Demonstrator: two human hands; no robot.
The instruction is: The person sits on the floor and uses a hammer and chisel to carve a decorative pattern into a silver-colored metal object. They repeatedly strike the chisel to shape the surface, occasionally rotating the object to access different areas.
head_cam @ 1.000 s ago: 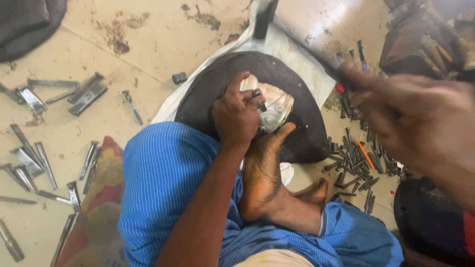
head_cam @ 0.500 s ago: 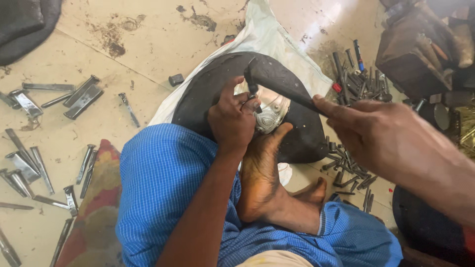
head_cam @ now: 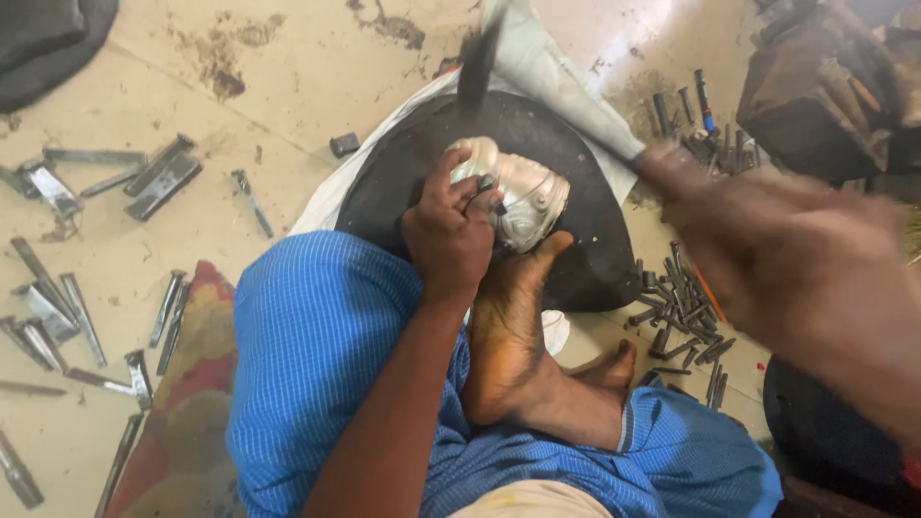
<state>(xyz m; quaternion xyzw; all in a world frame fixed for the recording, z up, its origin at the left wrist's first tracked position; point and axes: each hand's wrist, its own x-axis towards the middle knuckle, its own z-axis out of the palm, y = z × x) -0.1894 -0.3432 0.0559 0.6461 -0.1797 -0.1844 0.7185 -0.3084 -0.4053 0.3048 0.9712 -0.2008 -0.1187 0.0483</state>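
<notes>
Left fingers curled and pressed down on a small punch-like tool, hard to make out, held against the embossed silvery metal piece. Left hand closed around that tool, wrist over the blue striped cloth on the knee. Silvery piece resting near the middle of the round black pitch-like dome, pinned from below by the toes of a bare foot. Right hand heavily blurred at the right side of the frame; apparently wrapped around the pale handle of a dark-headed hammer, though finger positions could not be told for certain. Hammer head raised above the dome's far edge, well apart from the silvery piece. Dome seated on a white cloth spread over the pale, stained floor. Heap of short dark steel punches just beside the dome on the right, more of them further up near a dark wooden block. Flat grey metal chisels scattered across the floor on the left, well apart from the dome. Patterned red and green mat beside the knee.
</notes>
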